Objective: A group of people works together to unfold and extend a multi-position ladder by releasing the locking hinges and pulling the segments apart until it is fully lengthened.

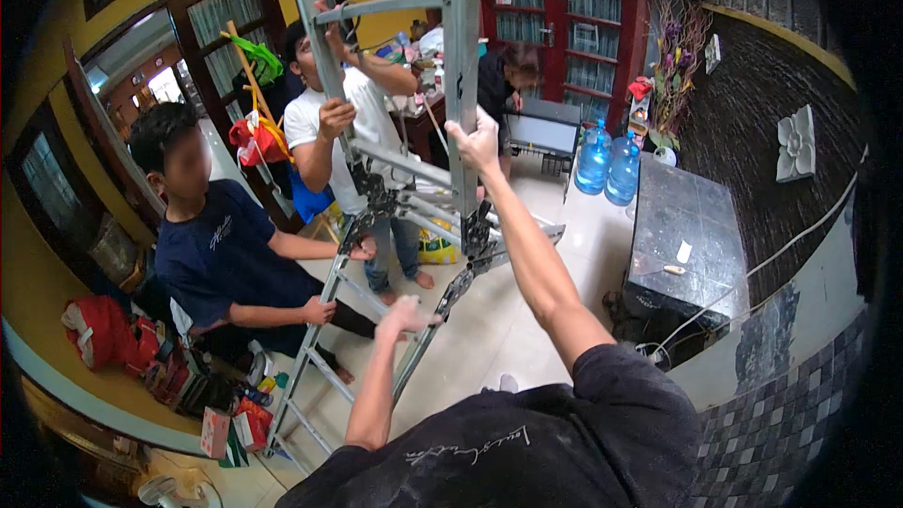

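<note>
A silver folding ladder (462,56) stands in front of me, its upper section upright and its lower sections spread from black hinge joints. My right hand (477,143), arm raised, wraps around the right rail of the upper section above the hinge. Lower down, my left hand (406,317) is beside the right rail of a lower section, its fingers stretched toward it and slightly blurred; contact is unclear. A person in a white shirt (362,99) grips the upper section's left rail. Another in a dark blue shirt (221,235) holds a lower section with both hands.
A third person (499,85) bends over near a grey box-like unit (546,132) at the back. Blue water bottles (593,162) stand beside a dark tiled counter (691,216) holding a scraper (673,269). Bags and boxes crowd the left wall, including a red bag (103,329).
</note>
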`<state>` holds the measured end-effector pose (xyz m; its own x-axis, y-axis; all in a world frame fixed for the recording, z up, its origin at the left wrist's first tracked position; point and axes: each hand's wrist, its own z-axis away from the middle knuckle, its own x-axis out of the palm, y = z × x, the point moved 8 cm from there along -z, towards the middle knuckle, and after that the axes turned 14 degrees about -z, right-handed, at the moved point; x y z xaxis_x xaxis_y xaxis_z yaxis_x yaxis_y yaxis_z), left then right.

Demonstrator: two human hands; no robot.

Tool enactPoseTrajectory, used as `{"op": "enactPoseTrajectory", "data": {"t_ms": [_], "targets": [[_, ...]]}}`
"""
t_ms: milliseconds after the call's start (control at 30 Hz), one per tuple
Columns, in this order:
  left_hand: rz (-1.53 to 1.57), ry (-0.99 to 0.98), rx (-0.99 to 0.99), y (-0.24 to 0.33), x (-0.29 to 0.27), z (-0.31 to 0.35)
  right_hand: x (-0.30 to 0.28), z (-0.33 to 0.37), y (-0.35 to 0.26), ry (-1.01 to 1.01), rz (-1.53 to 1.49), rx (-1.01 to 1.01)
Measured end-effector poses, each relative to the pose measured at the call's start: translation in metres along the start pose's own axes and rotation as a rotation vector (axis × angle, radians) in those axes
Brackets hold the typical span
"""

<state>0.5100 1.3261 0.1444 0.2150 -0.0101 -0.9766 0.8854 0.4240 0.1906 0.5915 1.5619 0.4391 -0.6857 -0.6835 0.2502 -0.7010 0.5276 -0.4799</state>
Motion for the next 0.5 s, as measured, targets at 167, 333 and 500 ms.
{"op": "enactPoseTrajectory", "data": {"t_ms": [167,333,500], "targets": [[0.183,1.098,0.343,0.072,-0.322,0.055,0.012,0.007,-0.01,-0.024,0.046,-0.018],[-0.015,1.638,0.424,0.162,-0.514,0.094,0.023,0.015,-0.016,-0.057,0.065,-0.007],[0.227,1.512,0.277,0.19,-0.549,0.059,0.032,0.024,-0.016,-0.095,0.056,0.029]]}}
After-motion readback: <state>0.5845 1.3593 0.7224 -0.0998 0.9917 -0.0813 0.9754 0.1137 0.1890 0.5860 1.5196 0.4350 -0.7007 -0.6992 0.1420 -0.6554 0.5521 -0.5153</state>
